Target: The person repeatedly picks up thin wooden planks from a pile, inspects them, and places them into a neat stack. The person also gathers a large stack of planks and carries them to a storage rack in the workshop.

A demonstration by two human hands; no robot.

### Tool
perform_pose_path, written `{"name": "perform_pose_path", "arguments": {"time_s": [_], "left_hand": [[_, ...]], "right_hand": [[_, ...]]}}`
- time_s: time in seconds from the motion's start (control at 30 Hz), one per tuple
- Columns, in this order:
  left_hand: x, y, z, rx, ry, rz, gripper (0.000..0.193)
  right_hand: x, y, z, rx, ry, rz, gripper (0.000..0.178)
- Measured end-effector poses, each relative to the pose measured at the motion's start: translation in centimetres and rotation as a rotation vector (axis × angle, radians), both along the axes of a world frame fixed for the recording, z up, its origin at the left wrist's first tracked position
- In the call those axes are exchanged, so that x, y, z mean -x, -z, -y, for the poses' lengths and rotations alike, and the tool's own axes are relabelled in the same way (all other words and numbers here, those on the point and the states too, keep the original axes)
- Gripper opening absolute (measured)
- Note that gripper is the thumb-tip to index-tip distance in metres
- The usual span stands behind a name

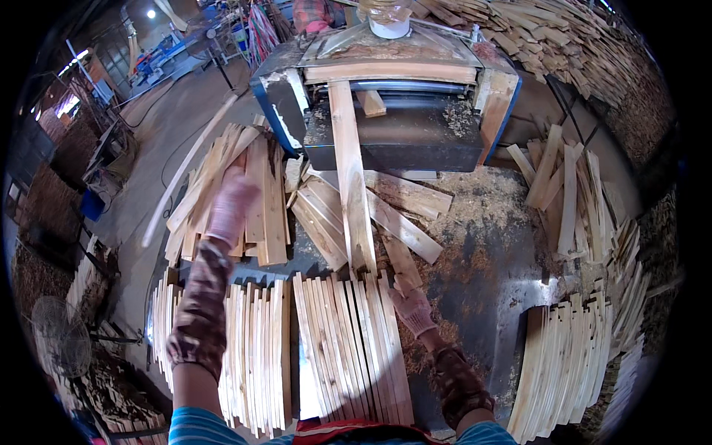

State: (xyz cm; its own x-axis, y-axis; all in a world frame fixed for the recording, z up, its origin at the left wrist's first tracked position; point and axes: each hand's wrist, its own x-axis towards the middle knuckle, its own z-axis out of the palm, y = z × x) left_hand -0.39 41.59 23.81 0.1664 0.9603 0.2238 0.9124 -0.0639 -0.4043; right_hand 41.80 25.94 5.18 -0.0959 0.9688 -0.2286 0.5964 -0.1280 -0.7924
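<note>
Left hand (236,196) is just a blur over the loose boards (275,215) left of centre, can't tell its grip. Right hand (413,307), below centre, meets a pale board (400,261); fingers too murky to call.

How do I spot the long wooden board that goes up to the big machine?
Find the big dark metal machine with blue edges at the top middle. In its wide front slot is a shiny metal roller; the long flat pale wooden board reaches down from there. It's far longer than the short chunky wooden block beside it.
</note>
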Motion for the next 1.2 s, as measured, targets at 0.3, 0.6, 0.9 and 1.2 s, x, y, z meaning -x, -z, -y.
{"name": "perform_pose_path", "arguments": {"time_s": [0.3, 0.6, 0.9, 1.2], "left_hand": [[-19.2, 10.2, -4.6, 0.518, -0.228, 2.225, 0.116], [-12.2, 7.7, 8.2, 0.489, -0.217, 2.562, 0.045], [0.1, 5.0, 16.7, 0.126, -0.26, 2.505, 0.04], [9.7, 3.0, 3.7, 0.093, 0.386, 2.085, 0.039]], "right_hand": [[-3.4, 6.2, -11.8, -0.304, -0.053, 0.815, 0.086], [-5.3, 2.1, -10.6, -0.134, -0.031, 0.657, 0.061], [-11.7, 1.1, 8.4, 0.647, 0.378, -1.006, 0.062], [-5.5, -2.1, 16.4, 0.748, 0.296, -1.758, 0.068]]}}
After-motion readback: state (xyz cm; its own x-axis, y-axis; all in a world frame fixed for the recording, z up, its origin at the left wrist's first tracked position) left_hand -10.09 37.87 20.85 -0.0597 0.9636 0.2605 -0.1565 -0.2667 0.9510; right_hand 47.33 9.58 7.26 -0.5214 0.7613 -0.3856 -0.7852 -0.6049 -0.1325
